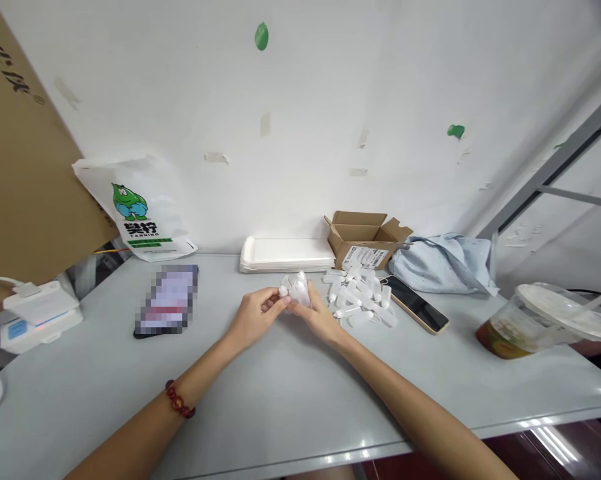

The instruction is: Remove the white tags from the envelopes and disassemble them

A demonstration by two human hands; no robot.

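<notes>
A bunch of small translucent white plastic tubes sits between my two hands above the grey table. My left hand is closed, its thumb and fingertips pinching at the left side of the bunch. Around the right side of the same bunch, my right hand is closed, thumb in front and the fingers mostly hidden behind. Just right of my right hand lies a loose pile of similar white tubes, some with thin white loops. The exact kind of these small pieces is hard to make out.
Behind the hands lie a stack of white padded envelopes and an open cardboard box. A black phone, a light blue cloth and a drink cup stand right. Left are another phone, a white bag and a charger.
</notes>
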